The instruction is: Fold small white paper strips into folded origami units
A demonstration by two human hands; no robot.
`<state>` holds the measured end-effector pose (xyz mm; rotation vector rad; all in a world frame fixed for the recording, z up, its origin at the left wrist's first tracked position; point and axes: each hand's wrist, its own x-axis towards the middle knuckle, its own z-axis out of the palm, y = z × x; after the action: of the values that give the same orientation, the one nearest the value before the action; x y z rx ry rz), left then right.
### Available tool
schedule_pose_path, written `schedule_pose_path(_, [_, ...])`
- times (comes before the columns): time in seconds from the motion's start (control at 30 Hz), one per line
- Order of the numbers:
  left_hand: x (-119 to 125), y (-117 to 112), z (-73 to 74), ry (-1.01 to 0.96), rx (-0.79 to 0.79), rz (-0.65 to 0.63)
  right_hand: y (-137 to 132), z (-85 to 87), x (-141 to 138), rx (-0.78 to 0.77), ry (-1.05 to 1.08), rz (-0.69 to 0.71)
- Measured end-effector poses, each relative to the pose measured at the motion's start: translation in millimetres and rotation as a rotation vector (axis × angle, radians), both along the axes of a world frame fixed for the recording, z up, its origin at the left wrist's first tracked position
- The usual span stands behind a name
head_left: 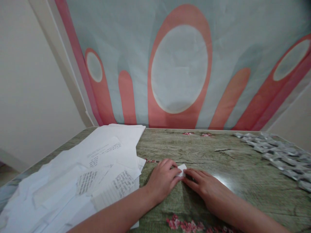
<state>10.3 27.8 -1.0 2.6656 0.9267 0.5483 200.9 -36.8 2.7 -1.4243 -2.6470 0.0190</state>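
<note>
The wood-grained tabletop (165,145) is showing pink blossoms (174,222) by its near and far edges, carrying overlapping papers (80,183) along its left side and silvery, interlaced strips (277,158) along its right.

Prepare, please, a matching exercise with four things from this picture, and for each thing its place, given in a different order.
Things
1. small white piece
2. pile of papers
3. grey pieces
4. backdrop with reddish shapes

Places
A. on the right side of the table
B. upright, beyond the far edge of the table
C. at the fingertips of the left hand and the right hand
D. on the left side of the table

Right pairs: 1-C, 2-D, 3-A, 4-B
</note>
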Motion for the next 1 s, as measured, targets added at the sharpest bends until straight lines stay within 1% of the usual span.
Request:
schedule_pose_path(0.07, [-2.3, -4.7, 2.9, 0.060, 0.059, -0.016, 0.1, 2.0, -0.5, -0.003, 0.006, 0.003])
schedule_pose_path(0.17, [-7.6, -8.9, 6.0, 0.129, 0.088, -0.033, -0.1, 3.6, -1.2, 0.007, 0.008, 0.006])
schedule_pose_path(0.5, [-23.0, -7.4, 11.1, 0.263, -0.036, -0.046, -2.4, -0.3, -1.1, 0.042, 0.007, -0.013])
schedule_pose_path(0.63, [-27.7, -3.4, 13.6, 0.319, -0.085, -0.061, -2.2, -1.5, 0.2, 0.025, -0.008, -0.011])
schedule_pose_path(0.73, [-31.7, 0.2, 17.1, 0.373, -0.117, -0.044, -2.4, -0.7, 0.0, 0.032, -0.020, -0.014])
schedule_pose_path(0.87, [-35.9, 1.3, 20.0, 0.389, -0.105, -0.006, -3.0, -0.3, -1.9, 0.065, -0.035, -0.020])
schedule_pose_path(1.0, [-35.6, -3.6, 18.0, 0.349, -0.049, 0.005, -3.7, -5.2, -4.5, 0.118, -0.044, -0.023])
